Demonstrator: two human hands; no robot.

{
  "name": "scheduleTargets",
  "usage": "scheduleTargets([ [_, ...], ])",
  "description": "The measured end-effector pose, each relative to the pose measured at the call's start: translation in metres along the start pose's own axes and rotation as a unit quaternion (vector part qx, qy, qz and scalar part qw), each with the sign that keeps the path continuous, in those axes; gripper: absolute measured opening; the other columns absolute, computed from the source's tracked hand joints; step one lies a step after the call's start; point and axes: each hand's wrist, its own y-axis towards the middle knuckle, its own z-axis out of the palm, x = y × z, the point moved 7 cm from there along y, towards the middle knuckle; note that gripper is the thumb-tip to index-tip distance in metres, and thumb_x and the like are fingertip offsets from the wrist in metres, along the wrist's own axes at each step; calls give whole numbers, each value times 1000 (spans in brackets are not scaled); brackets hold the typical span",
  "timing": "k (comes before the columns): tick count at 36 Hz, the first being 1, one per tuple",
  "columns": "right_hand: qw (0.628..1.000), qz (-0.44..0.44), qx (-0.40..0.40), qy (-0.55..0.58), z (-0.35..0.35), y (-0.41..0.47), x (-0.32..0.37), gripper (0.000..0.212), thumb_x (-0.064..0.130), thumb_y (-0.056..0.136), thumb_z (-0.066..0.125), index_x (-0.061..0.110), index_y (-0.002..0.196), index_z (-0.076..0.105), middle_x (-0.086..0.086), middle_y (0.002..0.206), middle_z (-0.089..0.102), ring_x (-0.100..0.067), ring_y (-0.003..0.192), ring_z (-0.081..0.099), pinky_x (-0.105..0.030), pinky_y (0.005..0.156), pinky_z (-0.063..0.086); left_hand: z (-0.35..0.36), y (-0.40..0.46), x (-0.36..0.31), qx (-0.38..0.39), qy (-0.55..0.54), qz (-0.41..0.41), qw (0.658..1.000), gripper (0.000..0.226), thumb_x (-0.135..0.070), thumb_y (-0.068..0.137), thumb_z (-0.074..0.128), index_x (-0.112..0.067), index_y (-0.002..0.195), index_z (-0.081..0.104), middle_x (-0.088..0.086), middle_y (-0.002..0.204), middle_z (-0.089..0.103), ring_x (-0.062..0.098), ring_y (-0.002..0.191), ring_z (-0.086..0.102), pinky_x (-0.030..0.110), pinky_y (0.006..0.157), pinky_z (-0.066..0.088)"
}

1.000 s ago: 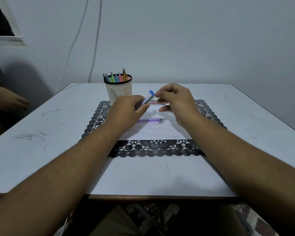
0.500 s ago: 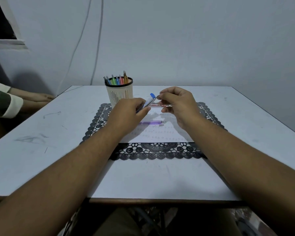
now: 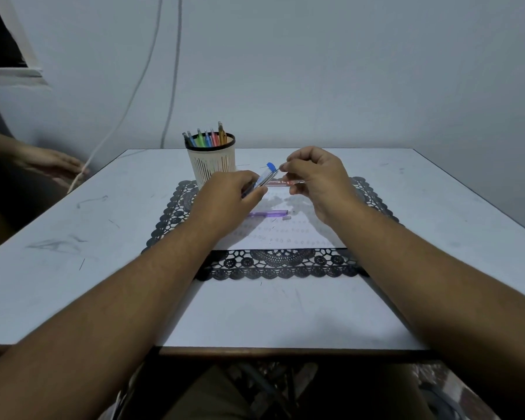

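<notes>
Left hand [image 3: 228, 194]: grip pinching a clear plastic pen with a blue cap [image 3: 265, 177], which tilts up to the right above the white paper sheet [image 3: 285, 236] on the counter [image 3: 73, 237]. Right hand [image 3: 315, 177]: grip pressed together just beside the cap; contact unclear. Purple pen [image 3: 269, 213] lies on the sheet.

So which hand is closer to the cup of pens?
Left. The left hand, holding a blue-capped pen, is just in front of the pen holder; the right hand is further to its right.
</notes>
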Motion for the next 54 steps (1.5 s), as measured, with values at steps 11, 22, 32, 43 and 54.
scheduleTargets([
  [11,1000,-4,-2,1,2,-1,-1,18,-7,89,66,10,83,67,-10,82,74,-18,68,64,-29,53,50,1,0,1,0,4,2,1000,21,-40,101,64,-22,104,74,-3,73,65,20,68,59,46,63,50],
  [22,1000,-9,-1,-5,1,-1,-1,16,-5,87,71,11,84,69,-11,83,72,-16,64,64,-28,54,49,3,-1,-1,9,13,3,1000,21,-40,102,63,-23,106,74,-4,73,64,17,67,58,36,59,44],
  [32,1000,-1,13,-4,3,-1,-4,10,1,89,75,10,85,78,-6,81,74,-14,70,65,-29,59,51,2,-1,-1,9,7,-2,1000,18,-38,101,63,-23,100,72,-3,74,65,18,70,59,36,61,45],
  [43,1000,-17,20,8,4,-3,2,4,8,93,74,7,91,71,-13,94,79,-21,77,72,-29,54,54,-1,1,-5,-5,25,19,999,30,-31,101,65,-25,72,56,2,76,62,22,73,55,46,68,48],
  [54,993,-63,-74,61,-25,1,25,9,11,94,75,13,92,67,-7,87,77,-19,76,72,-28,51,55,5,2,6,-15,-25,2,1000,45,-26,97,72,-25,141,60,-10,90,70,8,79,66,29,74,54],
])
